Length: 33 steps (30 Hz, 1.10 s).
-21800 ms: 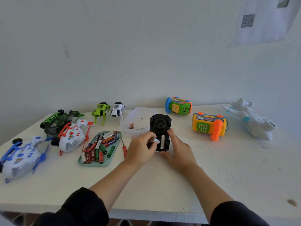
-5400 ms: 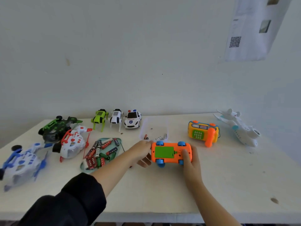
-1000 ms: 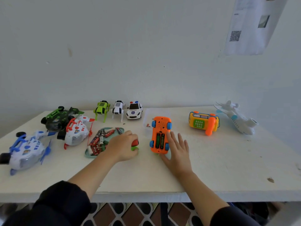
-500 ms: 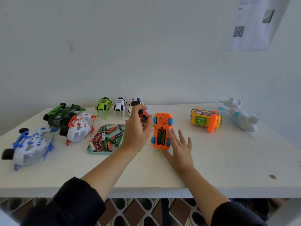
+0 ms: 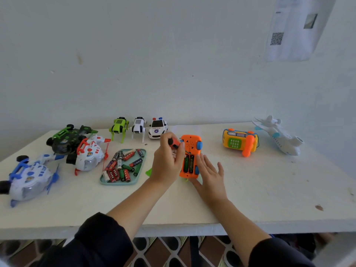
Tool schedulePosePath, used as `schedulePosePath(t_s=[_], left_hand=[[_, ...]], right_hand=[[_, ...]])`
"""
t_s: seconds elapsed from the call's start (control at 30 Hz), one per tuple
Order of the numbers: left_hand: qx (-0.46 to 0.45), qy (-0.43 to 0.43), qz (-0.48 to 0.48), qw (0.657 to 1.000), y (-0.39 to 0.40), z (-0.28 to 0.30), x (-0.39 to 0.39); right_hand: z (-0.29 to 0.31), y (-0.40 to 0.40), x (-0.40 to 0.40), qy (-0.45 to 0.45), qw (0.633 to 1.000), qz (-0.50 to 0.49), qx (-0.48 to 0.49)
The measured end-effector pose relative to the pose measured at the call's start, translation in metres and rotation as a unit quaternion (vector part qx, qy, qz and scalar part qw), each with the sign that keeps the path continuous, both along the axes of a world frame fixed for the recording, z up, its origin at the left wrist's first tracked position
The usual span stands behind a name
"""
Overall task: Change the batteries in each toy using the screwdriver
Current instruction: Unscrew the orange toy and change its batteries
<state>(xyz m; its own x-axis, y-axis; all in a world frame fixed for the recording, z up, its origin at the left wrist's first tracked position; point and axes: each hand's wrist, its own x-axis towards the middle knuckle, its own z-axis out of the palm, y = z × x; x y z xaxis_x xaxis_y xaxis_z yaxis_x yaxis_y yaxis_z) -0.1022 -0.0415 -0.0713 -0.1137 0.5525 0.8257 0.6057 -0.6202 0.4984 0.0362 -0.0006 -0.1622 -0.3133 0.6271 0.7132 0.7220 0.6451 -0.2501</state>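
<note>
An orange toy car [image 5: 190,143] lies upside down at the table's middle, its battery bay uncovered with two batteries [image 5: 189,163] showing inside. My left hand [image 5: 167,162] grips the red-handled screwdriver [image 5: 174,143] just left of the car, its thin shaft angled down toward the bay. My right hand [image 5: 209,176] lies flat with spread fingers against the car's right side. A small green piece [image 5: 148,172], perhaps the bay cover, peeks out beside my left wrist. A teal tray [image 5: 141,160] left of the car holds several loose batteries.
Along the back stand a green robot dog [image 5: 118,128], a white robot dog [image 5: 138,127] and a police car [image 5: 158,128]. Three toy helicopters, green [image 5: 67,136], red-white [image 5: 89,155] and blue [image 5: 28,178], fill the left. An orange phone toy [image 5: 239,141] and white plane [image 5: 279,136] sit right.
My left hand picked the screwdriver up off the table beside the tray and raised it to the car's battery bay. My right hand stayed flat beside the car.
</note>
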Motion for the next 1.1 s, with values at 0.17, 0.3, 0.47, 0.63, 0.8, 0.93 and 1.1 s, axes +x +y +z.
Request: schedulePosePath(t_s=[0.17,0.3,0.47,0.63,0.8,0.93,1.1], left_hand=[[-0.099,-0.013,0.053,0.994,0.026,0.040,0.004],[-0.215,-0.035,0.082,0.972,0.051,0.067,0.003],[-0.262,-0.181,0.047,0.947,0.055,0.064,-0.005],[-0.117,-0.113,0.095,0.982,0.029,0.064,-0.005],[-0.236,0.197,0.098,0.946,0.011,0.017,-0.001],[-0.242,0.200,0.124,0.941,0.011,-0.015,0.012],[-0.231,0.179,0.124,0.948,0.018,-0.018,0.018]], right_hand=[[0.001,-0.001,0.000,0.011,1.000,0.009,0.012],[-0.001,-0.003,-0.001,0.016,0.999,0.040,0.009],[0.001,-0.002,-0.002,0.040,0.998,0.048,0.000],[0.002,-0.002,-0.003,0.036,0.999,0.032,-0.014],[0.002,-0.002,-0.002,0.049,0.998,0.038,-0.014],[0.007,-0.007,-0.003,0.070,0.996,0.041,-0.029],[0.010,-0.009,-0.003,0.072,0.997,0.022,-0.019]])
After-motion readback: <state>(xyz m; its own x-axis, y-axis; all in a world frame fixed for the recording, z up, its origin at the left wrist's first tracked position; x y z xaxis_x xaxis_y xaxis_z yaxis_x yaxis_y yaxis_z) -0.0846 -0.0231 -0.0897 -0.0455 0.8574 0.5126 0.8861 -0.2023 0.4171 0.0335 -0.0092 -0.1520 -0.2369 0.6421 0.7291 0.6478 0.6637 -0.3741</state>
